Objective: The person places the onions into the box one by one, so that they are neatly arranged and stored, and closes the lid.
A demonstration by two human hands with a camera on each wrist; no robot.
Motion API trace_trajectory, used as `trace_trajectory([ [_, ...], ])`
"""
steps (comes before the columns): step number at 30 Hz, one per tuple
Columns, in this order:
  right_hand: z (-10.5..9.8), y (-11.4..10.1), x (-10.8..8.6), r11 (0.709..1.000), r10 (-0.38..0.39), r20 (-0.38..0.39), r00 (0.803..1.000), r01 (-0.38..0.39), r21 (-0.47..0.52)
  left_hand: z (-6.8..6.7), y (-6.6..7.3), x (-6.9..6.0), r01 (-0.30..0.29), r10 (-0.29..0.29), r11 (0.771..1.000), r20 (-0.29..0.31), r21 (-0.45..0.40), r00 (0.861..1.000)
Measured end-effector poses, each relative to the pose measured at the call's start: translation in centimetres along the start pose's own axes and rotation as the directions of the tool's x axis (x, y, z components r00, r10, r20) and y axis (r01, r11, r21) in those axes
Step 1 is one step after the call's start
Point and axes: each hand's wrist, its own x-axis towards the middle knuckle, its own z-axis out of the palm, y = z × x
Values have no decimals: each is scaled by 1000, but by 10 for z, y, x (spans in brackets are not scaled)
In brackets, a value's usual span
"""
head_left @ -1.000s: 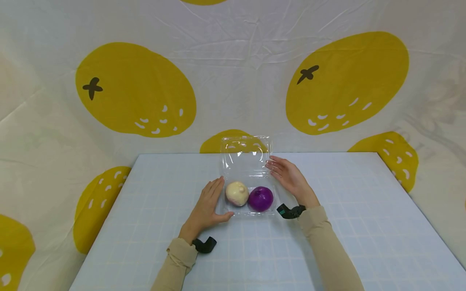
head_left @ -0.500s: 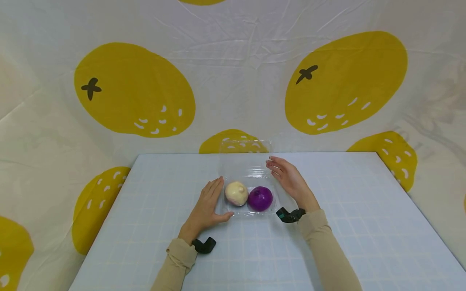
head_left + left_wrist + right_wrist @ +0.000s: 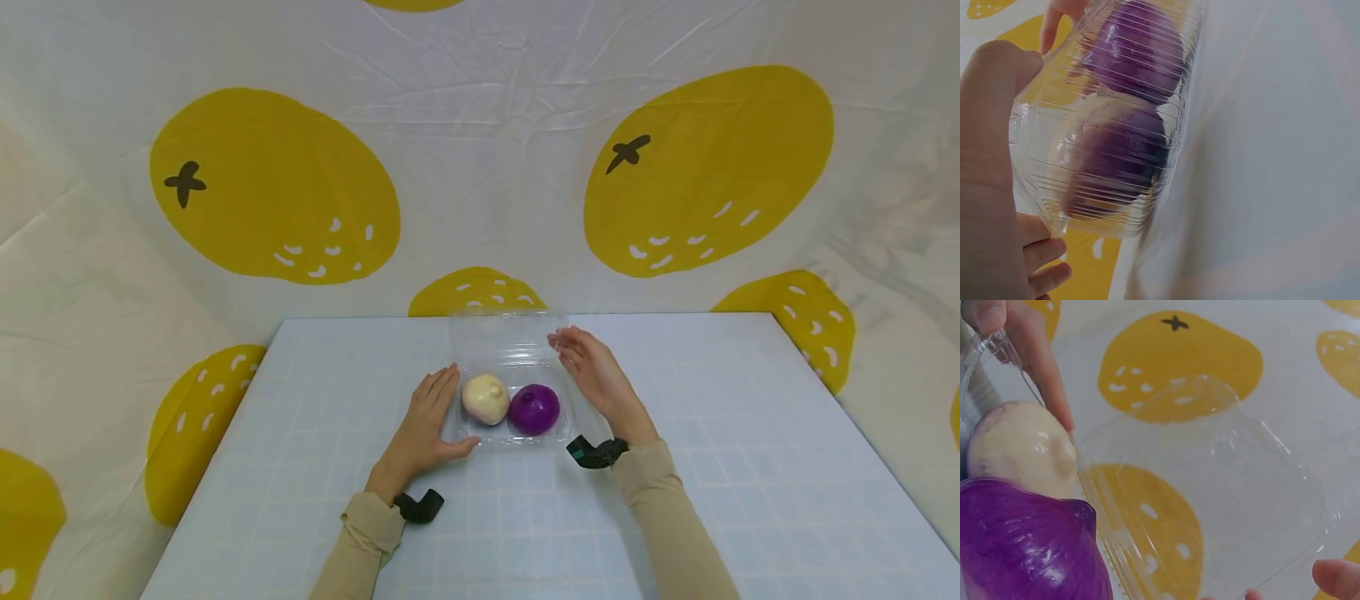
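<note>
A clear plastic clamshell box (image 3: 519, 440) stands with its lid (image 3: 491, 333) raised at the back. Inside its base, a whitish onion (image 3: 486, 399) lies at the left and a purple onion (image 3: 534, 409) beside it at the right. My left hand (image 3: 422, 423) spans the left end of the base, thumb at the near corner and fingers at the far side. The left wrist view shows the thumb (image 3: 1019, 69) on the rim. My right hand (image 3: 596, 375) is beside the lid's right edge, fingers loosely bent; whether they touch it I cannot tell.
A pale checked cloth (image 3: 315, 525) covers the table. Directly behind the table's far edge hangs a white curtain (image 3: 487, 192) printed with large yellow fruit.
The lid has tilted, its upper edge dropping lower in the head view. My right hand has shifted only slightly; the left hand and both onions stay in place.
</note>
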Motion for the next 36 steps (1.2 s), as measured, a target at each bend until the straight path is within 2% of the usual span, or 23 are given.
trace_trajectory([
  [22,3,2,-7,996,-84,31,996,85,-21,-1,1,1,-3,3,1000,-1,3,1000],
  [36,3,6,-16,994,-82,11,997,81,76,1,1,0,-12,12,1000,-18,1,1000],
])
